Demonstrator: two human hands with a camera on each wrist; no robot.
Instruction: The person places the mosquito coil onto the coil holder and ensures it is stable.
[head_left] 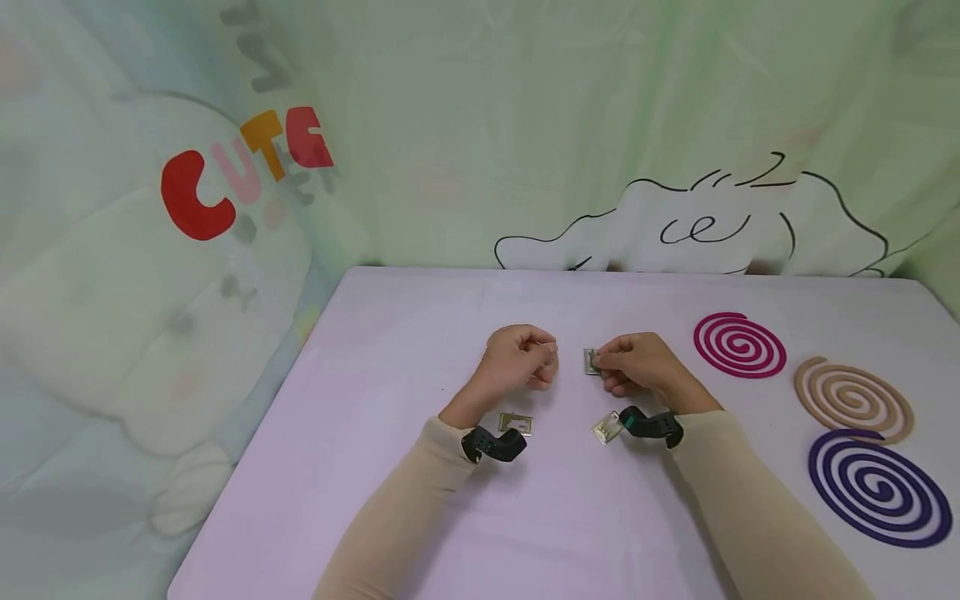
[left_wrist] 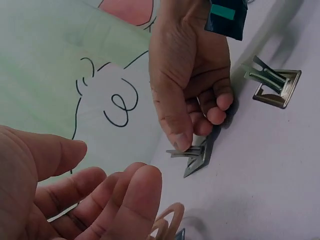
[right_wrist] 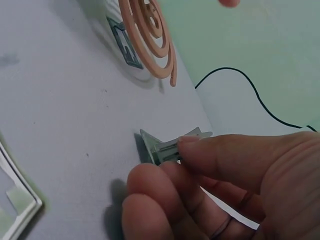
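Observation:
My right hand (head_left: 637, 362) pinches the raised prongs of a small metal coil stand (right_wrist: 155, 150) between thumb and fingers, its plate low at the table. My left hand (head_left: 519, 357) is just left of it, thumb and fingers bent but apart with nothing between them in the left wrist view. Close by that hand's fingertips, an orange-tan mosquito coil (right_wrist: 159, 74) stands on edge at another metal stand (right_wrist: 125, 42); in the head view the left hand mostly hides it. A further stand (head_left: 515, 423) lies near my left wrist, and one (head_left: 607, 427) beside my right wrist.
Flat on the table's right side lie a magenta coil (head_left: 738, 345), a tan coil (head_left: 853, 398) and a dark blue coil (head_left: 879, 488); the tan and blue ones overlap. A printed curtain (head_left: 435, 150) hangs behind the pale table (head_left: 375, 358).

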